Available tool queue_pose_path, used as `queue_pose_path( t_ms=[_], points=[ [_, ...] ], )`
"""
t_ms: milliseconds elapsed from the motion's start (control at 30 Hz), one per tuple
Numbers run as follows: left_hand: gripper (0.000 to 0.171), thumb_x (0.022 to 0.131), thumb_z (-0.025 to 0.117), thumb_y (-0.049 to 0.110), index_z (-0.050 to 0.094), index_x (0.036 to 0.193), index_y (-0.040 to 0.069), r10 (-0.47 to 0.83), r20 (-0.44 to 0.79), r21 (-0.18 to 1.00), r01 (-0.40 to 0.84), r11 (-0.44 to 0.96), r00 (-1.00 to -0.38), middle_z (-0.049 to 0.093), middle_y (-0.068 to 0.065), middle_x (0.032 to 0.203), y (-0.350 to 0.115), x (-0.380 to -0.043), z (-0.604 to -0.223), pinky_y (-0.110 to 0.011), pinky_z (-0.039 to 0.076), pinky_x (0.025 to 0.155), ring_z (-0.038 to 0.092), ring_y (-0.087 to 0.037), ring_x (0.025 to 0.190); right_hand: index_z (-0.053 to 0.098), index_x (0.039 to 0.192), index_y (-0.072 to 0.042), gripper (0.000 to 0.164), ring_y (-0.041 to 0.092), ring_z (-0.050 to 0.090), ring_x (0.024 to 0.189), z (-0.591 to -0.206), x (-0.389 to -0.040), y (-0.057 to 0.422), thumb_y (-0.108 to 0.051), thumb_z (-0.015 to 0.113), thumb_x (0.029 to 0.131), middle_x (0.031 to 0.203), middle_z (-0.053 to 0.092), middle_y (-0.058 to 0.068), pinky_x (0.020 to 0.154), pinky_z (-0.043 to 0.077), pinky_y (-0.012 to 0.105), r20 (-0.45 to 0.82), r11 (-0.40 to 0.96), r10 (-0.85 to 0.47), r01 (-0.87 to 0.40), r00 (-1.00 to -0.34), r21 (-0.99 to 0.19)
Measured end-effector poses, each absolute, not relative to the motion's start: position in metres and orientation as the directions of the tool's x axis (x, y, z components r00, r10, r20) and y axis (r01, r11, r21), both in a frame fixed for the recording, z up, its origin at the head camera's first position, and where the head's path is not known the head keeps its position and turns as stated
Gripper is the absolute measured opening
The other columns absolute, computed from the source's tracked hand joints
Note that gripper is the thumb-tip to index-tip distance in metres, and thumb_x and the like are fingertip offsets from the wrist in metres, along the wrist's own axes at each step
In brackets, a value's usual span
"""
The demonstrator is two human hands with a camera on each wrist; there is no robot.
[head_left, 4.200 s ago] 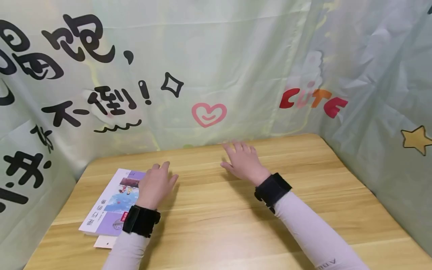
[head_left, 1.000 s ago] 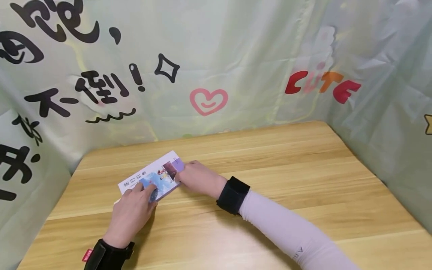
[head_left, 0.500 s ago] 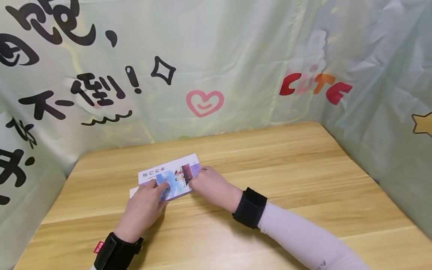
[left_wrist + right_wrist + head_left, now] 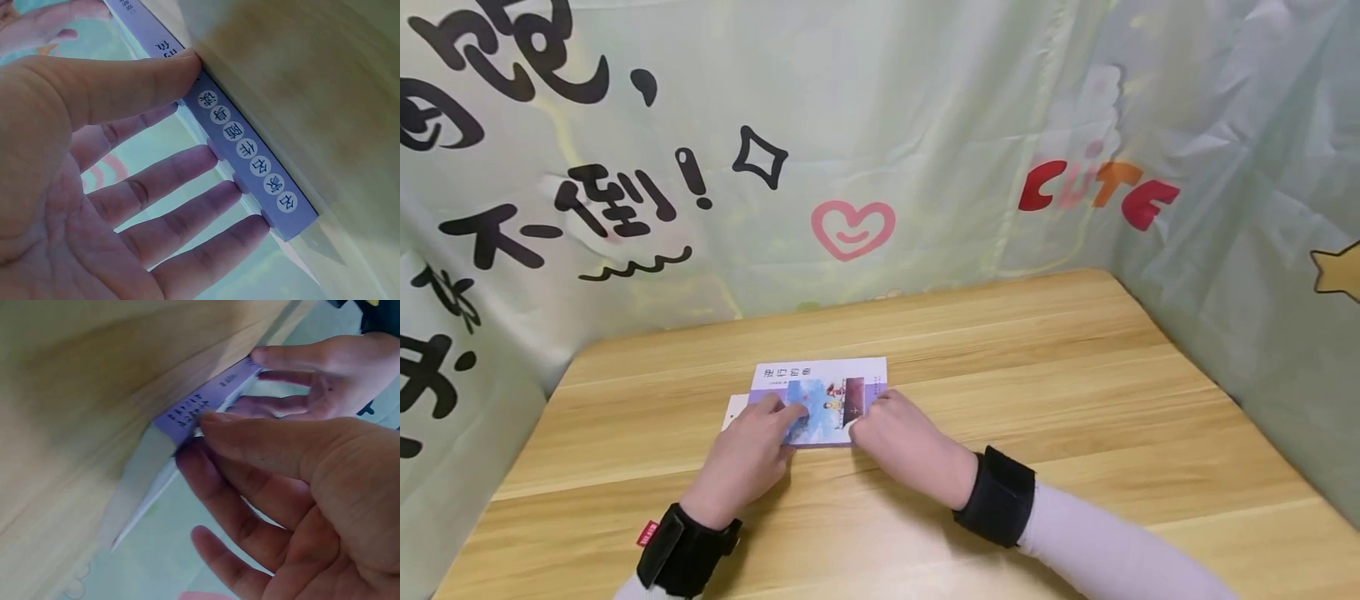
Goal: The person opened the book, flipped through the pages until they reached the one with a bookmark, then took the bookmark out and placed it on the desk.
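Observation:
A book (image 4: 820,408) with a white and purple cover and a blue picture lies near the middle of the wooden table, its long edges roughly level. Its purple spine (image 4: 250,150) faces the person. My left hand (image 4: 745,454) holds the left part, thumb against the spine and fingers over the cover. At the near right corner, my right hand (image 4: 913,446) pinches the book between thumb and fingers. A white card (image 4: 735,408) with a small dark dot sticks out from beneath the book on the left; the rest of it is hidden.
The wooden table (image 4: 1037,375) stretches to both sides. Behind and beside it hangs a pale green printed curtain (image 4: 925,125) with black characters, a pink heart and the letters CUTE. Black bands (image 4: 996,497) wrap both wrists.
The book has moved from the table's left side toward the middle and turned from slanted to nearly level. Both hands, apart from it and open at first, now grip it.

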State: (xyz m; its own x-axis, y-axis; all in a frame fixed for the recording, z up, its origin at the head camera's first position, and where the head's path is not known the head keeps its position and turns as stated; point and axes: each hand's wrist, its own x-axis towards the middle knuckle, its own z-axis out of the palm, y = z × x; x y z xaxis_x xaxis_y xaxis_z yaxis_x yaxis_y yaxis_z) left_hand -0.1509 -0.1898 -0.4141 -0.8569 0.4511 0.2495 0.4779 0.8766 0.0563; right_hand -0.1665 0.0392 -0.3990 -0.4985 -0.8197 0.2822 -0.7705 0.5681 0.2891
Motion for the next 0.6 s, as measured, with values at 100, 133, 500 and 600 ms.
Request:
queue_pose_path(
  t_ms=[100, 133, 500, 600],
  points=[
    [0.045, 0.069, 0.078, 0.009, 0.069, 0.113, 0.013, 0.464, 0.236, 0.065, 0.490, 0.869, -0.854, 0.052, -0.001, 0.091, -0.185, -0.152, -0.413, -0.027, 0.046, 0.063, 0.046, -0.014, 0.073, 0.070, 0.070, -0.019, 0.023, 0.007, 0.048, 0.052, -0.397, -0.159, 0.043, 0.003, 0.065, 0.075, 0.057, 0.059, -0.008, 0.061, 0.045, 0.029, 0.277, 0.571, -0.818, -0.771, -0.504, 0.284],
    [0.045, 0.070, 0.078, 0.008, 0.069, 0.113, 0.013, 0.467, 0.232, 0.070, 0.494, 0.867, -0.853, 0.053, -0.001, 0.092, -0.183, -0.152, -0.413, -0.027, 0.047, 0.064, 0.047, -0.014, 0.074, 0.071, 0.071, -0.019, 0.021, 0.007, 0.049, 0.052, -0.396, -0.156, 0.045, 0.001, 0.067, 0.076, 0.058, 0.060, -0.007, 0.061, 0.045, 0.029, 0.272, 0.571, -0.818, -0.772, -0.507, 0.279],
    [0.052, 0.069, 0.067, -0.003, 0.068, 0.117, 0.015, 0.478, 0.193, 0.083, 0.499, 0.862, -0.857, 0.057, -0.001, 0.105, -0.167, -0.150, -0.411, -0.029, 0.051, 0.072, 0.053, -0.013, 0.088, 0.074, 0.080, -0.016, 0.009, 0.010, 0.058, 0.056, -0.389, -0.134, 0.050, -0.008, 0.070, 0.079, 0.069, 0.067, -0.002, 0.064, 0.050, 0.033, 0.229, 0.585, -0.810, -0.766, -0.540, 0.265],
    [0.052, 0.070, 0.067, -0.003, 0.067, 0.119, 0.015, 0.486, 0.177, 0.071, 0.503, 0.861, -0.856, 0.057, -0.001, 0.107, -0.166, -0.149, -0.411, -0.028, 0.051, 0.071, 0.053, -0.012, 0.089, 0.073, 0.078, -0.018, 0.009, 0.009, 0.057, 0.053, -0.388, -0.131, 0.048, -0.009, 0.070, 0.077, 0.066, 0.066, -0.004, 0.063, 0.049, 0.032, 0.231, 0.584, -0.811, -0.762, -0.537, 0.278]
  ],
)
